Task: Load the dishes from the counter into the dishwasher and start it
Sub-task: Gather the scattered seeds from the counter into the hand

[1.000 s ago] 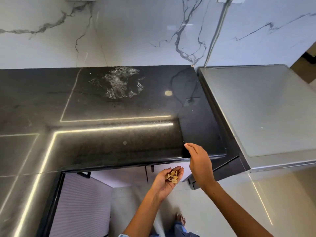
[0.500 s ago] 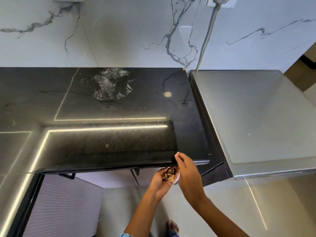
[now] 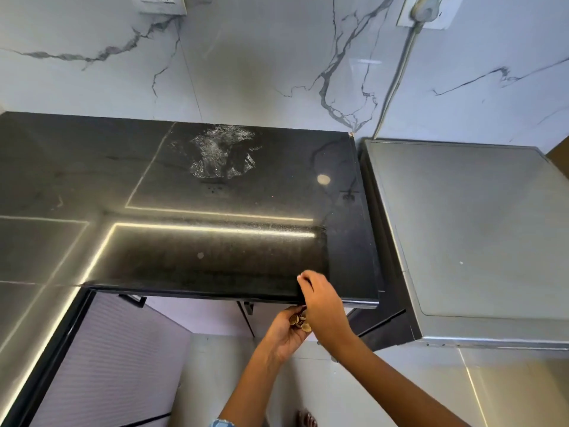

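Black polished stone fills the middle of the shot: the counter (image 3: 191,186), shiny, with strip lights mirrored across it and a wet smear (image 3: 220,155) drying near the back wall (image 3: 246,63). No dishes show on the part of the counter in view. To the right, just beside the counter's end, sits the grey dishwasher (image 3: 474,229), its flat top bare and its door shut as far as this angle shows.

Down at the front edge, both hands are at work. The left hand (image 3: 284,334) hangs just under the counter's lip, palm up and cupped, fingers curled loosely around a small heap of tan scraps (image 3: 300,322) that look like seeds or shells; I cannot tell which. The right hand (image 3: 321,302) lies over the counter's front edge, directly above the cupped palm, fingers held together and bent slightly, tips touching the stone. Whether it pinches anything between those fingers I cannot tell; nothing shows in its grip.

Behind the counter, white marble tile with grey veins carries a socket (image 3: 160,3) at top left and a plug (image 3: 425,9) at top right, its cable (image 3: 397,75) running down toward the dishwasher. Below, pale floor tiles (image 3: 431,389) and a ribbed cabinet front (image 3: 107,365) are in view.
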Demonstrator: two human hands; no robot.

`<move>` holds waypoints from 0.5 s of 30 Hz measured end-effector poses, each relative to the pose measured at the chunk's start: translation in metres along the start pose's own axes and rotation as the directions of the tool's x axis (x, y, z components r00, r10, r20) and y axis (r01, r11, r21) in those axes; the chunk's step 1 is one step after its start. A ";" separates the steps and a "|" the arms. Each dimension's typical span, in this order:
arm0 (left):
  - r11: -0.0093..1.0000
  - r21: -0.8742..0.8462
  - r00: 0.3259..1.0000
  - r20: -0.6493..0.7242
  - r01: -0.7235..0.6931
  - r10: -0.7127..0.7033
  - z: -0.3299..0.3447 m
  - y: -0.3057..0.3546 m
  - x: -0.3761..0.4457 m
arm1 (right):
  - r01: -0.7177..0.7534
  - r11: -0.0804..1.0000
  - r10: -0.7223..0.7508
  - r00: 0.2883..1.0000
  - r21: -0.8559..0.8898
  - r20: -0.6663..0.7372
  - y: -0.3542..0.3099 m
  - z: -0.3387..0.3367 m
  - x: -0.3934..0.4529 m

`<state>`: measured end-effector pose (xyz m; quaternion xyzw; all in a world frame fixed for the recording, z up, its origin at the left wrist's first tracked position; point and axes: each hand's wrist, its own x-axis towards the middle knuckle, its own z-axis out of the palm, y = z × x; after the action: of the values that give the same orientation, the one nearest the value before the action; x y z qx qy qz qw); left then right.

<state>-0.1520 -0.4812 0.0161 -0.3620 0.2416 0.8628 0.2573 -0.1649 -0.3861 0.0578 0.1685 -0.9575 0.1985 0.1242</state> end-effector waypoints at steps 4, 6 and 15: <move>0.995 -0.097 1.000 -0.004 -0.003 0.002 -0.003 -0.006 0.001 | 0.085 0.996 -0.085 0.996 0.033 -0.003 -0.004 -0.002 -0.041; 0.995 -0.102 1.000 -0.013 -0.020 0.019 -0.005 -0.009 0.000 | 0.094 0.993 -0.095 0.995 0.067 0.014 -0.004 0.000 -0.050; 0.958 -0.253 0.990 -0.011 -0.136 0.138 -0.030 -0.032 -0.031 | 0.106 0.950 -0.102 0.994 0.295 -0.029 -0.017 -0.002 -0.054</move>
<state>-0.0984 -0.4832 0.0129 -0.3714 0.1532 0.9035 0.1493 -0.1096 -0.3853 0.0485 0.2341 -0.9059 0.3339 0.1142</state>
